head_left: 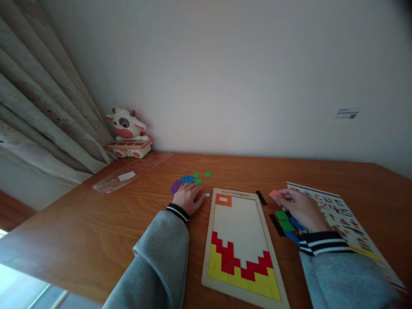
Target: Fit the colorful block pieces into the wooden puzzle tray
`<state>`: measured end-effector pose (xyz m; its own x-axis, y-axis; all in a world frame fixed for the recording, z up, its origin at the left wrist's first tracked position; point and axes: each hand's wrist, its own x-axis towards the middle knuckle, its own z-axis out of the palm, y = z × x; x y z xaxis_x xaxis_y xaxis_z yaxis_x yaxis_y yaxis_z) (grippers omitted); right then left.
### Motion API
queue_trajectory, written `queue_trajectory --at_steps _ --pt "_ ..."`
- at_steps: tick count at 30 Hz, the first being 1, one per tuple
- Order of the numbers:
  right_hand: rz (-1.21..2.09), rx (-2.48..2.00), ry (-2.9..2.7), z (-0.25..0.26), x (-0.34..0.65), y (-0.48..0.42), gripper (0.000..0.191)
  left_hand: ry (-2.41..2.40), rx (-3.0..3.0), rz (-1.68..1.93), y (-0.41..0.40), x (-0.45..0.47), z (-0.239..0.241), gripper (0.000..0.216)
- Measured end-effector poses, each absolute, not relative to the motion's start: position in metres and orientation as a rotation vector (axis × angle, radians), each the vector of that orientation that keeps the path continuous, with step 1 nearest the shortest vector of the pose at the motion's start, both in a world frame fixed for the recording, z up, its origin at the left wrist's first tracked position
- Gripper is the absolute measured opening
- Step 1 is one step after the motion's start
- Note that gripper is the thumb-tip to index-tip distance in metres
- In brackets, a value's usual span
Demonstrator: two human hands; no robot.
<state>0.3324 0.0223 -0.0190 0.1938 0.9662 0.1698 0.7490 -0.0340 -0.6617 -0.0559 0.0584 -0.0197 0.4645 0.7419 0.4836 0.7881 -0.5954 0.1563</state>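
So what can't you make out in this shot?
Head view:
- Printing on the sheet: too small; right hand and sleeve cover part.
- Piece under the left hand: mostly hidden.
- Lettering atop the puzzle board: blurred.
- Wall label: too small.

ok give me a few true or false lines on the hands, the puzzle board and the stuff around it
1. The right hand holds a pink piece. True.
2. The board is full of pieces. False: only the yellow pieces and red pieces at the near end and an orange piece at the far corner are in; the middle is bare.
3. The left hand rests on the table left of the board. True.
4. The cow toy stands on the board. False: it stands at the table's far left corner by the curtain.
5. Green pieces lie right of the board. True.
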Motion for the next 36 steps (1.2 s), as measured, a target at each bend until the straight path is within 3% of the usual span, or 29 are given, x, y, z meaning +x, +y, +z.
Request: queue_trajectory --at_steps 7,17,27,36 --pt "0.335 -1.678 -1.542 -0.012 0.308 0.023 0.042 -1.557 -2.469 -0.693 0.054 -0.092 -0.020 0.073" --pt "0.705 -1.417 -1.482 -0.026 0.281 0.025 0.044 -1.178 -2.844 -0.650 0.043 -0.098 -0.007 0.034" --pt "0.895 -1.331 -1.537 -0.030 0.261 0.023 0.033 -1.061 -2.990 -0.776 0.037 -0.083 -0.016 0.045" --pt "0.862 -1.381 -1.578 -0.031 0.259 0.022 0.034 -1.137 -2.881 -0.771 0.045 -0.090 -0.020 0.036"
